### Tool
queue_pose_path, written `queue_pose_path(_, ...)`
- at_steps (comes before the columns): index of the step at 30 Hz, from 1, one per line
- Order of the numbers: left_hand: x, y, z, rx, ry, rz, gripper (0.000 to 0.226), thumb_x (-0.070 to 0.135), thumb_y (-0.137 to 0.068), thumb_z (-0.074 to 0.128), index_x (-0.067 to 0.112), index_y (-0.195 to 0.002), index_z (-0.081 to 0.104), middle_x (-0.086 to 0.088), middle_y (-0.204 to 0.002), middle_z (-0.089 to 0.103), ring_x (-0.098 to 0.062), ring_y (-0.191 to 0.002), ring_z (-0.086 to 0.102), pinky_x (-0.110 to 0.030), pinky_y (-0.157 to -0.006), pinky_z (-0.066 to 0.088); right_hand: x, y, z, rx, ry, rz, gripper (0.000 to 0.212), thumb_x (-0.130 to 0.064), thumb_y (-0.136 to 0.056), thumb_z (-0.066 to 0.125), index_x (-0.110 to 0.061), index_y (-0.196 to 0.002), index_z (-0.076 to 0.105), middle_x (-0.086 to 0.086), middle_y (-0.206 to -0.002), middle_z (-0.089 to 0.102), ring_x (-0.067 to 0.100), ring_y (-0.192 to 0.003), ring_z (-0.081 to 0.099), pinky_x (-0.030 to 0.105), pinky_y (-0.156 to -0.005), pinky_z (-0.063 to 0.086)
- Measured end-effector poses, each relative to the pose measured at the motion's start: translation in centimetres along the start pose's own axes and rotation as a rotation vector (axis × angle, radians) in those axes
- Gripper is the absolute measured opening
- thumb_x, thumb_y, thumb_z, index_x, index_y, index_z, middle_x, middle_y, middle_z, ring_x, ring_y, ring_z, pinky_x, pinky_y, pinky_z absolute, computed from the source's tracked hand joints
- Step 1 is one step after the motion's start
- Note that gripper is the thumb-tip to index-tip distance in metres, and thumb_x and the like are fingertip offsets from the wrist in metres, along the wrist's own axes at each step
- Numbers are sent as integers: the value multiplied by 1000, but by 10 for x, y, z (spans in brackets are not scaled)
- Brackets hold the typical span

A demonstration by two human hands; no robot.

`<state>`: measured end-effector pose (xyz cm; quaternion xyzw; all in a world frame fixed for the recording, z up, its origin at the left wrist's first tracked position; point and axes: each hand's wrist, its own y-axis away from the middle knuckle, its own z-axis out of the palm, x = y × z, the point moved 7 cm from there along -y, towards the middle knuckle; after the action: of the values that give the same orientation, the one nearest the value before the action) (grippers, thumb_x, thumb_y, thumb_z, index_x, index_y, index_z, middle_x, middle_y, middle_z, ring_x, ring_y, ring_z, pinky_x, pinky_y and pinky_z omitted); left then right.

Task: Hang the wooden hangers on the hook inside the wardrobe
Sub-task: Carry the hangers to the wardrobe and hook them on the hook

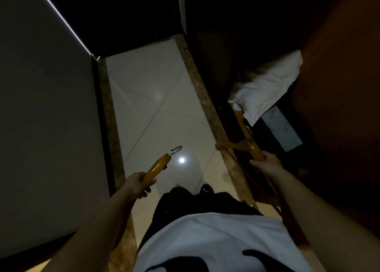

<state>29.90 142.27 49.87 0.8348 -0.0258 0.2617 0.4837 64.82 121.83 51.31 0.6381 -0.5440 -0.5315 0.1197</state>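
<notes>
My left hand (137,186) grips one wooden hanger (157,166) by its arm, its metal hook (176,149) pointing up and away over the tiled floor. My right hand (265,164) grips a second wooden hanger (238,145) at the open wardrobe's lower edge. Another wooden hanger (245,127) lies behind it on the wardrobe bottom, partly under a white cloth. The wardrobe (257,35) inside is dark and no hook in it shows.
A white folded cloth (267,88) and a grey flat box (281,127) lie on the wardrobe floor. A grey wall or door (45,107) stands close on the left. The pale tiled floor (156,90) runs as a narrow corridor ahead, between stone-patterned borders.
</notes>
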Motion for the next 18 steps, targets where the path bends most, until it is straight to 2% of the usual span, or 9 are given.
queue_pose_path(3, 16, -15, -15, -1, 5, -12, 31, 22, -92, 55, 0, -114, 52, -10, -75, 58, -19, -62, 54, -25, -56, 45, -45, -22, -11, 25, -3, -65, 44, -12, -85, 64, -6, -127, 53, 19, -123, 58, 33, -109, 57, 42, -94, 48)
queue_pose_path(5, 27, -30, -27, 7, 3, -22, 31, 22, -92, 55, 0, -113, 52, -11, -75, 58, -20, -61, 54, -25, -56, 44, -67, -35, -15, 26, -30, -77, 42, -11, -87, 62, -5, -127, 53, 17, -120, 60, 27, -100, 58, 32, -77, 50)
queue_pose_path(7, 41, -49, -43, 13, -2, -27, 32, 22, -92, 56, -1, -114, 52, -12, -76, 58, -21, -62, 54, -27, -56, 44, -82, -46, -17, 39, -69, -67, 42, -11, -87, 61, -4, -128, 52, 16, -115, 60, 23, -93, 56, 23, -59, 43)
queue_pose_path(8, 50, -60, -52, 14, -5, -26, 34, 22, -91, 56, -1, -115, 51, -13, -76, 58, -22, -63, 54, -27, -57, 44, -87, -51, -18, 50, -82, -60, 42, -10, -88, 61, -4, -128, 52, 17, -116, 60, 22, -92, 56, 22, -56, 41)
queue_pose_path(13, 114, -119, -95, -9, -70, 25, 34, 23, -91, 58, -2, -113, 52, -13, -72, 57, -23, -58, 52, -28, -53, 42, -91, -73, -15, 96, -136, 64, 41, -8, -87, 61, -3, -127, 52, 14, -108, 59, 19, -74, 55, 25, -58, 43)
queue_pose_path(16, 164, -153, -120, -33, -135, 85, 31, 22, -90, 58, -1, -110, 52, -11, -70, 56, -20, -56, 51, -24, -49, 42, -86, -80, -10, 159, -179, 163, 45, -7, -86, 63, -1, -129, 50, 17, -110, 59, 26, -85, 57, 32, -70, 50)
queue_pose_path(18, 198, -171, -131, -71, -172, 132, 27, 20, -90, 58, 1, -108, 51, -9, -70, 54, -18, -54, 49, -19, -43, 42, -87, -78, -6, 203, -227, 209, 45, -5, -86, 62, 2, -128, 49, 22, -110, 58, 28, -85, 56, 26, -61, 46)
